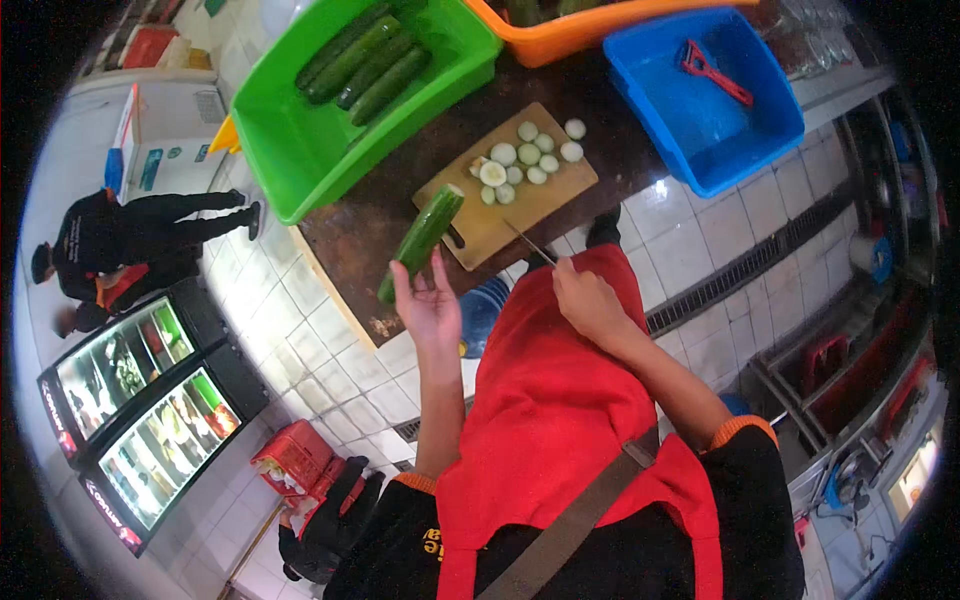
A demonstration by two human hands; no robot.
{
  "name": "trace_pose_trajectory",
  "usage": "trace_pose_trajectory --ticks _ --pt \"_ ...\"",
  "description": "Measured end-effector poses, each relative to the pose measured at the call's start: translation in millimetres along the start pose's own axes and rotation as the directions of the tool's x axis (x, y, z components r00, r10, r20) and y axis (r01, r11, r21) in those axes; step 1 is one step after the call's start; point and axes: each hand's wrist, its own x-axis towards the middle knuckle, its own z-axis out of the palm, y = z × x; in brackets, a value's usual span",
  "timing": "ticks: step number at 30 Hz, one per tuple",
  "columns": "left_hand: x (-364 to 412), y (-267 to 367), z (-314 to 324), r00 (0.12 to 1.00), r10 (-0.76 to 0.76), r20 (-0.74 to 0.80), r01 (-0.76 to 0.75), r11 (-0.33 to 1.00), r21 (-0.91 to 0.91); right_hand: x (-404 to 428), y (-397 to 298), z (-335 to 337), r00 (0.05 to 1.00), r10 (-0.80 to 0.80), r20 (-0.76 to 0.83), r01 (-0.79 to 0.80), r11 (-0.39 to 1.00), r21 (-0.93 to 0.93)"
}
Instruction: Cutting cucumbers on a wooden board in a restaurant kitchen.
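My left hand point(431, 304) holds a green cucumber point(427, 236) upright at a tilt; its upper end is cut flat and pale. My right hand point(589, 300) grips a knife point(529, 241), whose thin blade points toward the wooden cutting board point(480, 236). Several pale, round cut pieces point(529, 154) lie on the board, with a couple beyond its right edge. A dark handle point(454, 237) rests on the board beside the cucumber. In the green tub point(285, 150) at the upper left lie several whole cucumbers point(375, 64).
A blue tub point(720, 135) holding a red peeler point(716, 73) stands at the dark table's point(337, 255) right end. An orange tub point(555, 41) is at the back. A blue container point(484, 311) stands below the table. Other people point(112, 240) stand at far left.
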Motion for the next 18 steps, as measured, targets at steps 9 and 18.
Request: trace_pose_trajectory --ticks 9,18 --pt "74.1 70.2 150.4 0.942 -0.006 0.336 0.068 0.983 -0.172 -5.1 -2.4 -36.3 0.983 -0.068 -0.170 0.110 0.962 0.248" --pt "79.0 -50.1 317.2 0.541 -0.087 0.836 -0.602 0.655 0.457 -40.4 23.6 -69.3 0.957 0.052 -0.285 0.053 0.936 0.348"
